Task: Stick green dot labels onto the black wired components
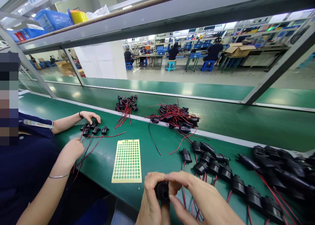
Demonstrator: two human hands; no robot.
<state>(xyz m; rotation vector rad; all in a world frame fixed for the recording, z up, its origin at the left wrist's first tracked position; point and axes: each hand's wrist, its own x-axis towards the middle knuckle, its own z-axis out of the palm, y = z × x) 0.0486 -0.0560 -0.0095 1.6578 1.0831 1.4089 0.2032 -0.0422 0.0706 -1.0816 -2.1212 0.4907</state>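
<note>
You hold one black socket part [162, 191] at the near edge of the green bench [221, 120], low in the head view, pinched between both hands. Left hand [150, 202] wraps its side, fingers closed round the body. Right hand [197, 198] closes on it from the other side, thumb and forefinger narrow at the top face. What sits under the fingertips is hidden; cannot tell whether a sticker is on it.

Just right of your hands: a row of like black parts [236, 182] with red leads, laid side by side, touching. Further right, a darker heap of the same [283, 166]. Just left, flat on the bench: a cream sheet of green dot stickers [127, 160], most dots present.

Judgement on the grip: keep the part steady in the left hand and let the right do the fine work; keep the red lead hanging clear of the face, and keep the dot sheet within reach.

Beyond, a tangled pile of wired parts [176, 118] and a smaller one [126, 107]. At left a co-worker's hand [90, 116] rests on a small cluster of parts [93, 129].
</note>
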